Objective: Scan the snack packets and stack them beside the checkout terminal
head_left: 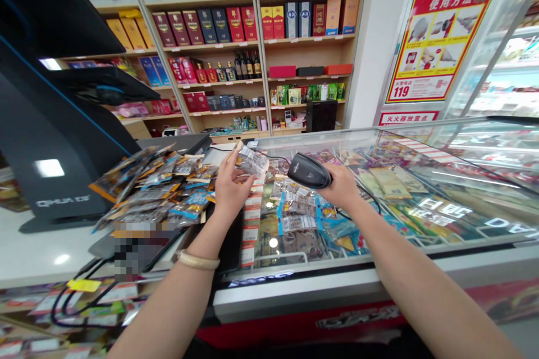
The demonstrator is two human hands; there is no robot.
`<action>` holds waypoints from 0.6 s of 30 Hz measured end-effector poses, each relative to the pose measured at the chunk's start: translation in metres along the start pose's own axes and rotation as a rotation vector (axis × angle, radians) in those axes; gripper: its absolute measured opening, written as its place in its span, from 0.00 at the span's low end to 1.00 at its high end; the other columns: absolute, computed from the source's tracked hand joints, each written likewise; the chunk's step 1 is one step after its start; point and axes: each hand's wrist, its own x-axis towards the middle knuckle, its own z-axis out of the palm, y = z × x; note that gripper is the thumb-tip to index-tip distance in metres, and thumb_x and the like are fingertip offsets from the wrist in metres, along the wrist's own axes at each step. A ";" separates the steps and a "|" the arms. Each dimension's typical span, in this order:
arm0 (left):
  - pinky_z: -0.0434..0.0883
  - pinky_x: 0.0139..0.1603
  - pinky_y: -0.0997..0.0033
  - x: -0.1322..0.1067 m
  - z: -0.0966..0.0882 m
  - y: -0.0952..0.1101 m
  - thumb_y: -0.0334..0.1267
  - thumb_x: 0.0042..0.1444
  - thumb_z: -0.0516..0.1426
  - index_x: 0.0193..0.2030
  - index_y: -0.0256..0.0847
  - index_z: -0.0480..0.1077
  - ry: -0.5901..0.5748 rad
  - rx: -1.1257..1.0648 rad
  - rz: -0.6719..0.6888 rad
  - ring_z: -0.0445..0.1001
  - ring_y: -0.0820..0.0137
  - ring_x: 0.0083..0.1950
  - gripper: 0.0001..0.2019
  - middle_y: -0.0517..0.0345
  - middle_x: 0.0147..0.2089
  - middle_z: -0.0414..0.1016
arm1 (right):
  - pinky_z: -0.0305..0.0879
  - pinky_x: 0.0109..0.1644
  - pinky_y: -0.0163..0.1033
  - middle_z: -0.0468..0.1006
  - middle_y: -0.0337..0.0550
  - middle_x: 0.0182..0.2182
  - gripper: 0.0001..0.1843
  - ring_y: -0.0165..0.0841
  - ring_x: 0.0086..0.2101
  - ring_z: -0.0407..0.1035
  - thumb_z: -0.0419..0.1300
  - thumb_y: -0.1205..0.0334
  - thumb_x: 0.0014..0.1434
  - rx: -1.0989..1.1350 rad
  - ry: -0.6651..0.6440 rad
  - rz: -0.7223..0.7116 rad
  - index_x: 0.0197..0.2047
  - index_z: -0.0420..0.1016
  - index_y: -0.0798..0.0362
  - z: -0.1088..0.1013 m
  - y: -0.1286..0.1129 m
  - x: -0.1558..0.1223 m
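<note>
My left hand [232, 186] pinches a small clear snack packet [254, 161] with printed text, raised over the left end of the glass-topped freezer. In my right hand [340, 185] is a black barcode scanner [309, 170], its head pointed left towards that packet. Several blue-edged snack packets [298, 210] lie on the glass below the scanner. A large heap of similar packets [155, 185] is piled on the counter to the left of my left hand. The scanner's cable [269, 155] runs behind the held packet.
The freezer [379, 280] with its glass top spans the front and right. A checkout terminal [54, 140] stands at the left beside the white counter [46, 247]. Black cables [63, 303] hang at the counter's front edge. Shelves of boxed bottles [210, 25] line the back.
</note>
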 end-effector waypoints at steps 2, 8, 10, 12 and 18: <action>0.80 0.38 0.72 -0.001 0.002 0.001 0.31 0.49 0.62 0.65 0.45 0.62 -0.039 -0.033 0.000 0.76 0.77 0.35 0.35 0.45 0.65 0.61 | 0.64 0.36 0.40 0.82 0.46 0.32 0.11 0.41 0.34 0.75 0.60 0.57 0.47 0.008 -0.012 -0.016 0.34 0.76 0.50 0.001 0.001 0.000; 0.79 0.39 0.68 -0.004 0.007 0.002 0.34 0.46 0.63 0.62 0.44 0.64 -0.102 -0.121 -0.052 0.76 0.73 0.35 0.33 0.49 0.55 0.70 | 0.66 0.39 0.40 0.83 0.47 0.36 0.14 0.42 0.36 0.75 0.61 0.59 0.44 -0.011 -0.050 -0.009 0.37 0.78 0.50 0.001 0.000 0.000; 0.79 0.40 0.67 -0.004 0.008 0.002 0.36 0.46 0.63 0.62 0.42 0.63 -0.108 -0.142 -0.085 0.76 0.73 0.34 0.34 0.52 0.49 0.73 | 0.66 0.39 0.40 0.83 0.47 0.37 0.16 0.42 0.37 0.76 0.61 0.60 0.45 -0.011 -0.086 0.010 0.39 0.78 0.50 0.000 -0.001 0.000; 0.79 0.41 0.67 -0.005 0.008 0.002 0.37 0.46 0.64 0.63 0.41 0.62 -0.114 -0.151 -0.115 0.77 0.72 0.34 0.35 0.53 0.45 0.73 | 0.66 0.39 0.40 0.83 0.45 0.38 0.17 0.41 0.37 0.76 0.61 0.59 0.46 -0.008 -0.134 0.022 0.41 0.79 0.49 0.000 -0.003 0.000; 0.79 0.42 0.66 -0.006 0.008 0.006 0.39 0.46 0.64 0.63 0.41 0.61 -0.128 -0.147 -0.144 0.78 0.71 0.37 0.35 0.49 0.51 0.72 | 0.66 0.37 0.39 0.83 0.43 0.35 0.14 0.41 0.37 0.76 0.61 0.58 0.47 -0.001 -0.201 0.034 0.39 0.79 0.47 -0.002 -0.008 0.000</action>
